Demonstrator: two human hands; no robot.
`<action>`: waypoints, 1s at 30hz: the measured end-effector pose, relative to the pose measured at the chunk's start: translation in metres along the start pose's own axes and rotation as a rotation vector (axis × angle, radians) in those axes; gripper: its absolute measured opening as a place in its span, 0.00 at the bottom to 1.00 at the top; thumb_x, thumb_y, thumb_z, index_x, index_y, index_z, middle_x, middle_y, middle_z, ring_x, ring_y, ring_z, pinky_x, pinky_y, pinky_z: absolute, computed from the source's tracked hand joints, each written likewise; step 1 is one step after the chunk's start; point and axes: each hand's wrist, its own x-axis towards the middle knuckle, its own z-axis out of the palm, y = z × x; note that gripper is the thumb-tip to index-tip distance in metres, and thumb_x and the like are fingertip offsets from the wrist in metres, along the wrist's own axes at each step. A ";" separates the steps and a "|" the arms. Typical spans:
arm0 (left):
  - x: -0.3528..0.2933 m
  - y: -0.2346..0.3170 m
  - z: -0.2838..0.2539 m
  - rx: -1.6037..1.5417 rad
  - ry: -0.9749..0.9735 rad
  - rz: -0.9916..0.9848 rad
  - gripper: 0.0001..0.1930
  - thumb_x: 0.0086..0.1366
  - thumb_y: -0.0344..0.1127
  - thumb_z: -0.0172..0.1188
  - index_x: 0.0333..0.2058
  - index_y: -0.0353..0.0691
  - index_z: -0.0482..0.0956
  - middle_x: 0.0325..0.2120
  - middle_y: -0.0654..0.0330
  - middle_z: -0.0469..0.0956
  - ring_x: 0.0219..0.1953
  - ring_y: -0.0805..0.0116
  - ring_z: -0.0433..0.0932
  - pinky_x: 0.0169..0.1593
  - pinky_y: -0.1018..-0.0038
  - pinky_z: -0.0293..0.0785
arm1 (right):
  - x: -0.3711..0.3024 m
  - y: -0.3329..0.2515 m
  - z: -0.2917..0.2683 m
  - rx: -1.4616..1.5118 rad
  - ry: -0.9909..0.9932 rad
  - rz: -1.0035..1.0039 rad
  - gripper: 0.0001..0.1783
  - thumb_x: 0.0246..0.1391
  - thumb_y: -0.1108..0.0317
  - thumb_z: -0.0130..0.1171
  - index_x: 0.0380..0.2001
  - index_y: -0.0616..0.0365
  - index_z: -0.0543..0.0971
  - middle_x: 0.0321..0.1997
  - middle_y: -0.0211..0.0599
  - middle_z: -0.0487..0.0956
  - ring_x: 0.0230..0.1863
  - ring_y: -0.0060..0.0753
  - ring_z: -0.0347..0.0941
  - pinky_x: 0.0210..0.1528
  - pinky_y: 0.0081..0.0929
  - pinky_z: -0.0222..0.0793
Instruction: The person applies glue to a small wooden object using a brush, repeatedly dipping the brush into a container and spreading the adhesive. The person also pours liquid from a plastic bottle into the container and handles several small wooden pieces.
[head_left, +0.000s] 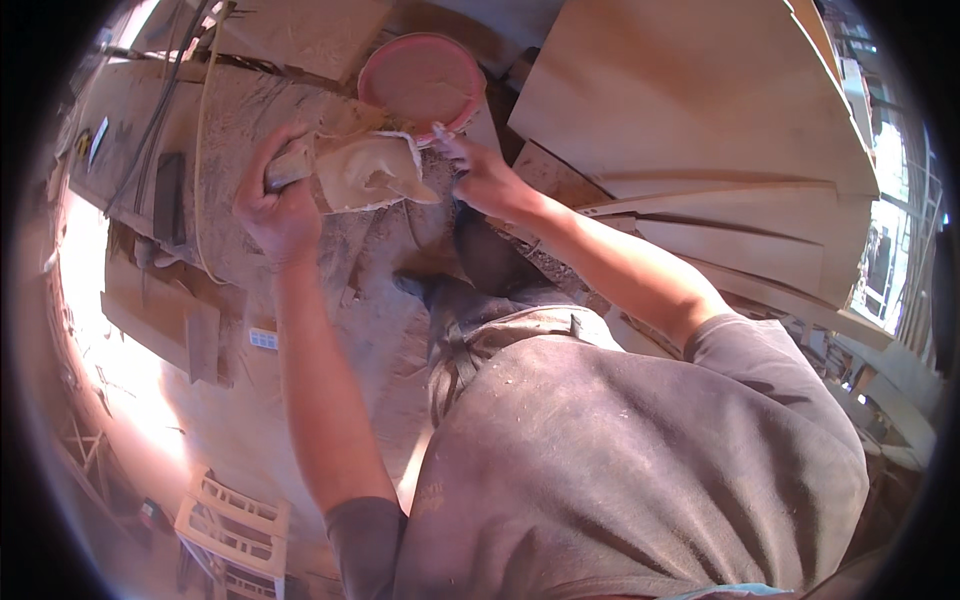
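Note:
In front of me, my left hand (280,195) wraps round the left end of a tan, boxy piece with a pale, ragged rim (365,170). It looks like a cut-open container with smooth beige matter in it, and a pointed tip sticks out on its right. I cannot make out its exact kind. My right hand (485,178) is at its right edge, fingers curled close together near the pale rim. Whitish dust or paste marks the fingertips, and whatever they pinch is too small to name. Just beyond is a round, red-rimmed basin (372,92).
A dusty work surface (235,130) with dark cables lies at the left. Large brown boards (690,110) lean and stack on the right. A wooden stool-like frame (235,525) stands at the lower left, and a small white panel (263,339) lies near my left forearm.

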 end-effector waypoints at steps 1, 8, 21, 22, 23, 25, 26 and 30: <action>-0.002 -0.004 -0.001 -0.007 0.007 -0.005 0.09 0.65 0.23 0.63 0.44 0.35 0.86 0.40 0.58 0.87 0.44 0.67 0.85 0.50 0.71 0.78 | 0.000 -0.008 0.008 0.132 -0.003 0.088 0.52 0.43 0.89 0.51 0.77 0.60 0.58 0.71 0.53 0.72 0.70 0.44 0.70 0.67 0.33 0.67; 0.000 0.000 0.002 0.026 -0.026 -0.016 0.10 0.67 0.24 0.61 0.45 0.35 0.86 0.41 0.59 0.88 0.45 0.67 0.84 0.53 0.71 0.77 | -0.019 0.002 0.067 0.594 0.154 0.188 0.46 0.48 0.91 0.49 0.74 0.63 0.62 0.72 0.47 0.71 0.71 0.33 0.64 0.71 0.25 0.58; -0.001 -0.003 -0.003 0.061 -0.029 -0.013 0.10 0.67 0.25 0.63 0.46 0.33 0.85 0.41 0.57 0.88 0.45 0.69 0.83 0.52 0.72 0.77 | 0.021 -0.025 -0.014 -0.955 0.017 -0.602 0.40 0.47 0.78 0.59 0.66 0.39 0.76 0.72 0.50 0.67 0.72 0.59 0.62 0.74 0.55 0.57; -0.001 -0.006 -0.001 0.060 -0.030 -0.013 0.10 0.67 0.25 0.63 0.46 0.33 0.85 0.41 0.57 0.88 0.45 0.69 0.83 0.52 0.72 0.77 | 0.036 -0.020 -0.023 -1.064 -0.007 -0.709 0.37 0.49 0.76 0.60 0.65 0.38 0.77 0.71 0.49 0.68 0.71 0.57 0.62 0.74 0.55 0.57; -0.001 -0.007 -0.002 0.066 -0.029 -0.013 0.10 0.67 0.25 0.64 0.46 0.33 0.85 0.40 0.57 0.88 0.44 0.69 0.83 0.51 0.72 0.77 | 0.044 -0.024 -0.029 -1.078 -0.091 -0.772 0.32 0.51 0.69 0.64 0.63 0.40 0.79 0.71 0.50 0.67 0.70 0.59 0.63 0.73 0.58 0.58; -0.001 -0.004 -0.001 0.051 -0.031 0.014 0.09 0.67 0.25 0.64 0.45 0.34 0.86 0.40 0.57 0.88 0.44 0.69 0.83 0.51 0.72 0.78 | 0.044 -0.043 -0.034 -1.260 -0.216 -0.824 0.31 0.53 0.69 0.61 0.62 0.37 0.79 0.71 0.49 0.68 0.71 0.56 0.63 0.74 0.56 0.58; -0.001 0.000 -0.003 0.050 -0.028 0.026 0.09 0.66 0.25 0.64 0.45 0.34 0.86 0.40 0.57 0.88 0.44 0.69 0.84 0.50 0.73 0.78 | 0.043 -0.050 -0.036 -1.346 -0.282 -0.856 0.30 0.54 0.70 0.60 0.61 0.36 0.80 0.70 0.49 0.69 0.71 0.54 0.63 0.74 0.55 0.58; -0.003 0.003 -0.006 0.030 -0.030 -0.009 0.09 0.65 0.24 0.64 0.44 0.36 0.86 0.40 0.57 0.87 0.44 0.69 0.84 0.49 0.73 0.78 | 0.038 -0.062 -0.075 -1.308 -0.344 -0.914 0.36 0.50 0.68 0.65 0.66 0.37 0.76 0.66 0.45 0.72 0.71 0.49 0.63 0.74 0.50 0.58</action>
